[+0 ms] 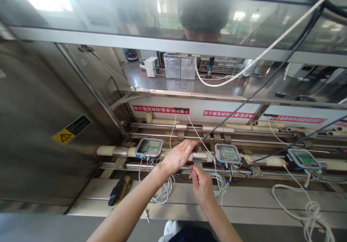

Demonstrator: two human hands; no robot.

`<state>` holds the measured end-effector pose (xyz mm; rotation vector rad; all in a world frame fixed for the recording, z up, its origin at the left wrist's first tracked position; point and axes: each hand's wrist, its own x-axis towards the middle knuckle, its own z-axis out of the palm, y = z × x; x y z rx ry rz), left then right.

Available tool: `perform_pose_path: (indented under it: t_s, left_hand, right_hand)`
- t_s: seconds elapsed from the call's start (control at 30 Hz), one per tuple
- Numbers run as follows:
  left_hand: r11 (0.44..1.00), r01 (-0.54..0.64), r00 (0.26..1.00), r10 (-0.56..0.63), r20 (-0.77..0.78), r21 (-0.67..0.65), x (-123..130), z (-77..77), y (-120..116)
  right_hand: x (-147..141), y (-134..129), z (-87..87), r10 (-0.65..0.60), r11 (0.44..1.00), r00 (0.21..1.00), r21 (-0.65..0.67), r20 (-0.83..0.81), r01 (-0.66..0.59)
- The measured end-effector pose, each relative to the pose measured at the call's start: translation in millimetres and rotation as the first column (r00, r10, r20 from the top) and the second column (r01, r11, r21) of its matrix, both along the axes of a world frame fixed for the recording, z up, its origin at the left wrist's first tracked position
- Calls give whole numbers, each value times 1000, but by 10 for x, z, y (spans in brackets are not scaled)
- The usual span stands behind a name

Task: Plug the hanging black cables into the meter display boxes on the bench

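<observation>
Both my arms reach forward into an open steel machine. My left hand [179, 156] rests over the cream-coloured roller bar [108, 150], fingers curled around the end of a black cable [252, 96] that runs up to the right. My right hand [200, 184] is just below it, fingertips pinched on a thin white wire [199, 137] near the bar. A clear-lidded electronics box [149, 147] sits on the bar left of my hands, and a second box [227, 153] to the right.
A third clear-lidded box [303, 158] sits further right, with a coiled white cable [314, 213] below it. A black and yellow tool [119, 189] lies on the steel ledge at left. A yellow warning sticker [71, 129] marks the left wall. Red labels [160, 109] line the back panel.
</observation>
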<state>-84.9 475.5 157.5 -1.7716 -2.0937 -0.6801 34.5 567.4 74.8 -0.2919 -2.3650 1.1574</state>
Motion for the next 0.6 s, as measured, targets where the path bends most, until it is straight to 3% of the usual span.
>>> perform_pose_path:
  t_s: [0.1,0.2,0.33,0.4,0.5,0.6]
  left_hand:
    - [994,-100,994,98,41,37,85,-115,-69]
    - [954,-292,952,284,113,63,164,-425,-243]
    - [808,-587,806,580,115,39,112,-950,-609]
    - [718,-696,715,694,87,-8,30,-1130,-780]
    - [632,-768,631,774,46,-101,-88,-1228,-923]
    - [618,-772,625,781,-3,-148,-157,-1180,-939]
  right_hand:
    - [161,-4,-262,-5,998,995,-55,101,11]
    - [367,97,-650,-9,998,979,-66,205,22]
    - [604,327,-1253,-36,998,951,-29,307,47]
    - [681,418,-1492,-12,999,933,-23,359,22]
    - [738,485,-1694,20,1000,916,-19,400,-14]
    - [744,493,-1735,23,1000,915,-22,402,-15]
